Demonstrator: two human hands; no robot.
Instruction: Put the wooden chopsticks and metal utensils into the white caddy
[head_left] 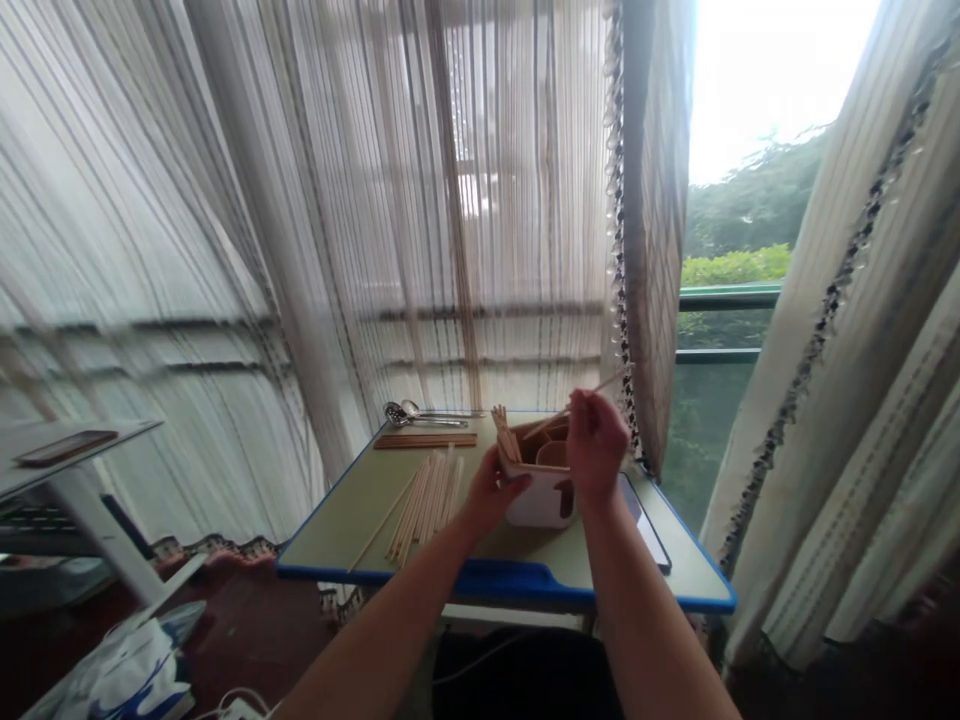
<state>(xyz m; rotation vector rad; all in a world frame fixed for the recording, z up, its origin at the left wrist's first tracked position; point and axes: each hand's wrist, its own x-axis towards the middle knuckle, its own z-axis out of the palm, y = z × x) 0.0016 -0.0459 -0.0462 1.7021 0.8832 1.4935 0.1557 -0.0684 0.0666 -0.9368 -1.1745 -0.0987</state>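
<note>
Now the left hand [495, 488] grips the white holder [531, 505] between the desk's [337, 525] near and far edges; above it, the right hand [598, 440] pinches a thin stick [546, 424], likely light, stiff, best held mid-length.

You have a pale greenish-beige surface [345, 515] with a bright blue rim. Your holder [534, 502] is white outside and brown inside. The loose sticks [427, 500] are light tan, the bundled sticks [425, 440] reddish brown. Your ladles [395, 414] are silver. You face curtains [525, 250] finely striped in white, grey and beige, their trim [616, 200] black and white.
</note>
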